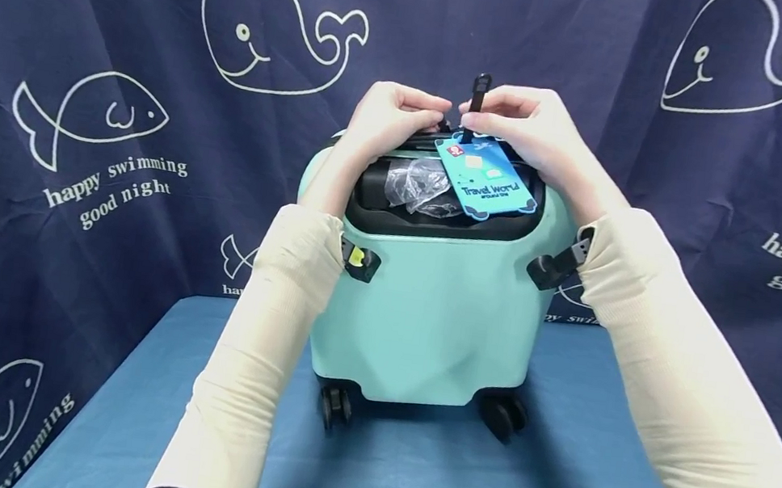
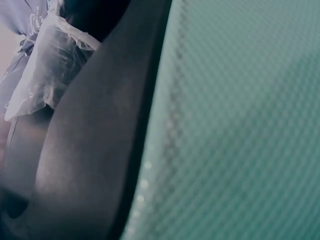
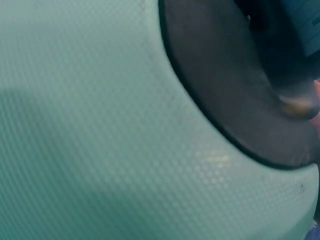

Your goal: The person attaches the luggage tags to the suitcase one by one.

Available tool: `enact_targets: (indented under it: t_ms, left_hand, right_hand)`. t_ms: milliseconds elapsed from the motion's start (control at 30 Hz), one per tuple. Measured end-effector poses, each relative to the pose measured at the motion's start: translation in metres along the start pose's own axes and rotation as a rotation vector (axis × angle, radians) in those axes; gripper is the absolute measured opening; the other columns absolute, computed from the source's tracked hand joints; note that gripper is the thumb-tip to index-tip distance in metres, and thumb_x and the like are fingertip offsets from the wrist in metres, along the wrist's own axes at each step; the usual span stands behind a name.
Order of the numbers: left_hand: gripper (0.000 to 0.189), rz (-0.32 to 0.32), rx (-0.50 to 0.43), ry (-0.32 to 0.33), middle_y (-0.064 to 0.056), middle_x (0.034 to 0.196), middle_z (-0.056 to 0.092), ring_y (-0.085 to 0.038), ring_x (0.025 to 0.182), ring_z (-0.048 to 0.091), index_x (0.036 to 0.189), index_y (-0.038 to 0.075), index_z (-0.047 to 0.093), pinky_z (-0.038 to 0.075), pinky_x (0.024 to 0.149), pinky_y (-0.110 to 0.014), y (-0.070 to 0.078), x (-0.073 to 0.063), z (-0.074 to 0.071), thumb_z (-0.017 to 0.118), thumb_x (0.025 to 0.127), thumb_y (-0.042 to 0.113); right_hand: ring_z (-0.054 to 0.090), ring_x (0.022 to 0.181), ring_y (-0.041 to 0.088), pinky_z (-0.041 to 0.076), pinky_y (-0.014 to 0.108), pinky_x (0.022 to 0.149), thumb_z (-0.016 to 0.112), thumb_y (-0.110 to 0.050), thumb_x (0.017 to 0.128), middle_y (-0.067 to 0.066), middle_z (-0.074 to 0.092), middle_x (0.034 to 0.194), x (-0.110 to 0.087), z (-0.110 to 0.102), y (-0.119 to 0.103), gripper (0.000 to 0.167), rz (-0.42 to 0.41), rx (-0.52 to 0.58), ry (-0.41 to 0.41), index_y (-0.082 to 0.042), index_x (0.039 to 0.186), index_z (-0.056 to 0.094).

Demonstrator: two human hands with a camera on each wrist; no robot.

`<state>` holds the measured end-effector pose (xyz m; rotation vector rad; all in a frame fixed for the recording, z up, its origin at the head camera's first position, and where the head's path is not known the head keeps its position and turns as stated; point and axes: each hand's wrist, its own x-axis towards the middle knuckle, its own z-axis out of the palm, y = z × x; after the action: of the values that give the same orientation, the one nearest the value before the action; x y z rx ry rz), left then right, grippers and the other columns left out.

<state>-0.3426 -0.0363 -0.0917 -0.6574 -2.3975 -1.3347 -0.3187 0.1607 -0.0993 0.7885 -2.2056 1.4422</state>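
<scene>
A mint-green suitcase (image 1: 426, 313) stands upright on its wheels, with a black recessed panel at the top. A blue luggage tag (image 1: 490, 181) reading "Travel World" hangs over that panel. My right hand (image 1: 533, 123) pinches the tag's black strap (image 1: 478, 96) between thumb and fingers, and the strap's buckle end points up. On the other side, my left hand (image 1: 393, 118) has thumb and fingertips together at a small black strap piece (image 1: 445, 125) by the top handle. The wrist views mostly show the textured green shell (image 2: 240, 120) and the black panel (image 3: 220, 75).
Crumpled clear plastic wrap (image 1: 422, 184) covers part of the panel. The suitcase stands on a blue-covered table (image 1: 391, 480). Behind and to the sides hangs a dark blue curtain (image 1: 433, 21) with white whale and fish drawings. Black wheels (image 1: 336, 407) show at the bottom.
</scene>
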Motion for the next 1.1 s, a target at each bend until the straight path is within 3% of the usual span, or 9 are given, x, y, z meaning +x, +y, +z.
enact_targets:
  t_ms: [133, 400, 600, 767, 867, 967, 1100]
  left_hand:
    - [0.024, 0.003, -0.075, 0.028, -0.004, 0.1, 0.072, -0.002, 0.079, 0.067, 0.111, 0.014, 0.071, 0.049, 0.078, -0.016, -0.001, -0.002, 0.0, 0.065, 0.088, 0.016]
    - [0.026, 0.003, -0.158, 0.033, -0.009, 0.105, 0.07, -0.008, 0.08, 0.069, 0.112, 0.008, 0.069, 0.052, 0.079, -0.02, 0.001, 0.0, -0.002, 0.066, 0.087, 0.014]
    - [0.032, -0.004, -0.106, 0.008, -0.004, 0.097, 0.072, -0.006, 0.085, 0.064, 0.114, 0.012, 0.069, 0.048, 0.079, -0.019, 0.001, 0.001, 0.0, 0.072, 0.082, 0.015]
    - [0.049, -0.034, -0.09, 0.025, -0.006, 0.099, 0.072, -0.009, 0.089, 0.067, 0.127, 0.013, 0.059, 0.049, 0.081, -0.019, 0.001, 0.001, 0.001, 0.074, 0.08, 0.016]
    - [0.042, -0.041, -0.115, 0.048, -0.007, 0.096, 0.073, -0.008, 0.085, 0.068, 0.119, 0.007, 0.063, 0.05, 0.078, -0.019, 0.002, 0.001, 0.001, 0.074, 0.079, 0.014]
    - [0.022, -0.013, -0.138, 0.071, -0.004, 0.086, 0.073, -0.007, 0.075, 0.068, 0.099, 0.003, 0.068, 0.051, 0.073, -0.02, 0.001, 0.001, 0.002, 0.074, 0.08, 0.012]
    - [0.009, 0.005, -0.14, 0.083, 0.001, 0.079, 0.069, -0.006, 0.075, 0.064, 0.085, 0.011, 0.065, 0.049, 0.071, -0.019, -0.002, 0.0, 0.003, 0.073, 0.081, 0.013]
  right_hand:
    - [0.058, 0.069, 0.005, 0.042, 0.018, 0.065, 0.074, -0.016, 0.081, -0.009, 0.067, 0.073, 0.001, 0.001, -0.002, 0.016, -0.009, -0.001, -0.021, -0.009, 0.094, 0.068]
    - [0.049, 0.066, 0.012, 0.035, 0.023, 0.062, 0.071, -0.029, 0.084, -0.007, 0.059, 0.068, 0.009, 0.002, -0.009, 0.017, -0.012, -0.082, -0.033, -0.013, 0.081, 0.066]
    - [0.051, 0.063, 0.01, 0.038, 0.022, 0.061, 0.074, -0.021, 0.081, -0.007, 0.061, 0.067, 0.016, 0.004, -0.004, 0.011, -0.06, 0.012, 0.005, -0.012, 0.079, 0.069]
    - [0.053, 0.066, 0.011, 0.04, 0.022, 0.063, 0.075, -0.021, 0.08, -0.007, 0.064, 0.071, 0.015, 0.006, 0.0, 0.011, -0.037, 0.056, 0.002, -0.012, 0.085, 0.07]
    - [0.053, 0.068, 0.012, 0.04, 0.022, 0.063, 0.074, -0.021, 0.081, -0.006, 0.064, 0.073, 0.015, 0.006, 0.0, 0.012, -0.021, 0.069, -0.013, -0.012, 0.089, 0.07]
    - [0.054, 0.065, 0.01, 0.042, 0.021, 0.063, 0.073, -0.015, 0.082, -0.005, 0.065, 0.073, 0.015, 0.007, -0.001, 0.013, -0.019, 0.11, -0.015, -0.012, 0.093, 0.067]
    - [0.056, 0.065, 0.01, 0.043, 0.021, 0.064, 0.07, -0.012, 0.084, -0.006, 0.065, 0.073, 0.014, 0.008, 0.002, 0.011, -0.027, 0.129, -0.005, -0.013, 0.092, 0.063]
